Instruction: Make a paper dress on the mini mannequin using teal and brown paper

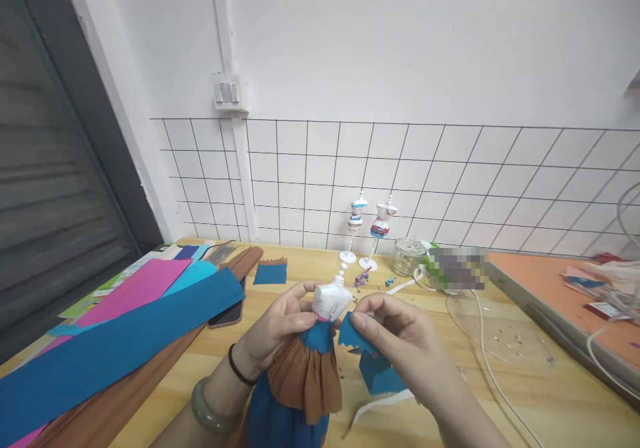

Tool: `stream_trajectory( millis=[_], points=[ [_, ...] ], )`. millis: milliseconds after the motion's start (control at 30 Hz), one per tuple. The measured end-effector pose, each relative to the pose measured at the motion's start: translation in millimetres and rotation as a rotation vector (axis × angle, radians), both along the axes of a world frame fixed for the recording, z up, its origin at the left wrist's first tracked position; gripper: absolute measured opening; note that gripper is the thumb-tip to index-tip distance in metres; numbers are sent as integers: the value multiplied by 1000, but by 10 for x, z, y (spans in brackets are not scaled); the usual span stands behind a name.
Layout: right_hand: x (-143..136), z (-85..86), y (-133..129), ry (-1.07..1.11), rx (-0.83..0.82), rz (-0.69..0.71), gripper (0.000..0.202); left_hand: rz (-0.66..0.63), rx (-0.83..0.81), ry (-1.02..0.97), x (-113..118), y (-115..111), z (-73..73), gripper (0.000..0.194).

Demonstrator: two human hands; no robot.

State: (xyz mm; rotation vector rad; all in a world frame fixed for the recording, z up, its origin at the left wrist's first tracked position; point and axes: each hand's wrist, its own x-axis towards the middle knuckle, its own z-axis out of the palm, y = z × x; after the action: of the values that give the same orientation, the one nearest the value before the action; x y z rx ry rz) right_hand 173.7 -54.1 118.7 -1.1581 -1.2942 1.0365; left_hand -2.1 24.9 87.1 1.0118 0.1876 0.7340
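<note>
My left hand is closed around a miniature white dress form, its thumb pressed at the waist. The dress form wears a blue band, a gathered brown overskirt and a long blue skirt. Just to its right, my right hand pinches a small blue fabric piece with a zigzag-cut edge between thumb and fingers. Below that hand, another blue piece lies on the table by a white strip.
Long blue, pink and brown strips lie at left, partly over a phone. Two small dress forms stand at the wall beside a glass jar. A white cable crosses the right side, near an orange-topped case.
</note>
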Motion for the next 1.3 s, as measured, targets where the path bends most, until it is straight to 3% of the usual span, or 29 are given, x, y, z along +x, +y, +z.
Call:
stream_trajectory(
  millis=[467, 1300],
  points=[
    [-48, -43, 28, -127, 41, -143, 35, 47, -2, 70, 30, -27, -11, 45],
    [-22, -47, 57, -133, 34, -152, 33, 23, 28, 95, 29, -4, -74, 49]
  ],
)
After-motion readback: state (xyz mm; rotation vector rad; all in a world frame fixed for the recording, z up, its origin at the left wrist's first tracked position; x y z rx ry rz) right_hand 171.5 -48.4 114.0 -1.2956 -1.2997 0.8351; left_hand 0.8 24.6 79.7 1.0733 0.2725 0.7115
